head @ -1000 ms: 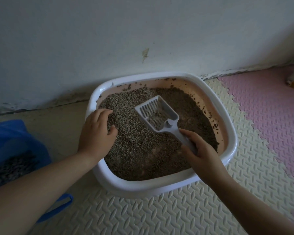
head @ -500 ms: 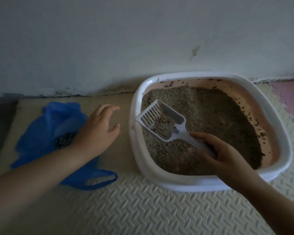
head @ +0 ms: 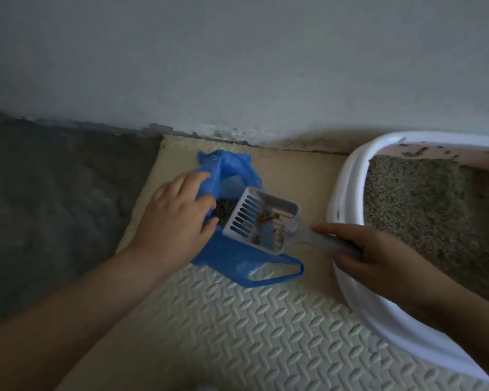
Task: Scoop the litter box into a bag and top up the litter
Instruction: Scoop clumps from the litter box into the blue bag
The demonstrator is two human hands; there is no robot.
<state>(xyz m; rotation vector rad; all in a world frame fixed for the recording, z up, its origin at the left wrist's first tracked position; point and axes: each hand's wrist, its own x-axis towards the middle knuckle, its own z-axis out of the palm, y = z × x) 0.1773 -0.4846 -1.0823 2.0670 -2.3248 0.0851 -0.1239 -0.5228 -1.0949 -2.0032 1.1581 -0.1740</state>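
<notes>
White slotted plastic scoop [head: 261, 224] now over blue plastic bag [head: 232, 249], ready to tip.
Right hand [head: 370, 258] grasps its handle; left hand [head: 175, 218] pinches bag open.

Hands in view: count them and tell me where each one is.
2. The left hand grips the blue bag at its mouth; the right hand, by the litter box rim, holds the scoop over that bag. No others visible.

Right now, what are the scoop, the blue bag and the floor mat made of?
The scoop looks like hard, pale plastic: stiff moulded slots, dull finish. The blue bag seems thin plastic film: crinkled, slightly see-through. The floor mat is probably foam: pressed raised pattern.
</notes>
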